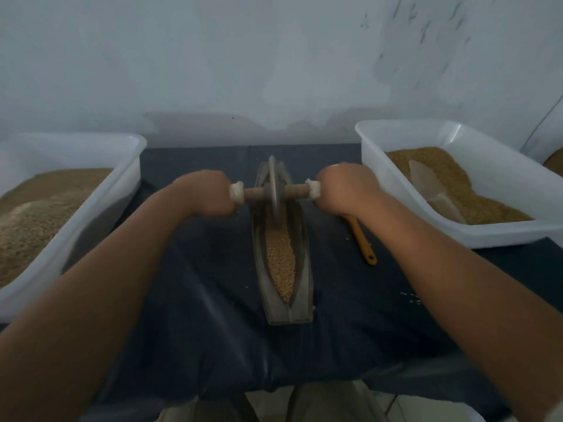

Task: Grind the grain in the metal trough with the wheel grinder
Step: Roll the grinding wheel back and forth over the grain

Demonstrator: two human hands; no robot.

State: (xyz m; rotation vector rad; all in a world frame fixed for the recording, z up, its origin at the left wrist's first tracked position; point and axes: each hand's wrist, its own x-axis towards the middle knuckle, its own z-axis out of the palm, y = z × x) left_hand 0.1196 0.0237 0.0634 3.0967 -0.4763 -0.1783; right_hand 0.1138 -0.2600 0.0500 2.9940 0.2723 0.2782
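We note the wheel grinder (273, 190) on edge in the grain (281, 260) toward the far end of the metal trough (289, 313), with the left hand (210, 193) and right hand (344, 190) each curled tight round a wrapped end of its axle. We judge the disc heavy and stiff and the loose grain apt to scatter, so those wrapped ends are the sound hold. The trough lies on a dark cloth (198, 269); a left tub (91, 214) and right tub (396, 190) flank it, with a pale wall (243, 56) beyond.

The dark-clothed table (198, 300) bore the metal trough (302, 269) (centre), an orange spoon (361, 239), stray grains (411, 296) and 2 plastic tubs: left tub (91, 214), right tub (502, 234).
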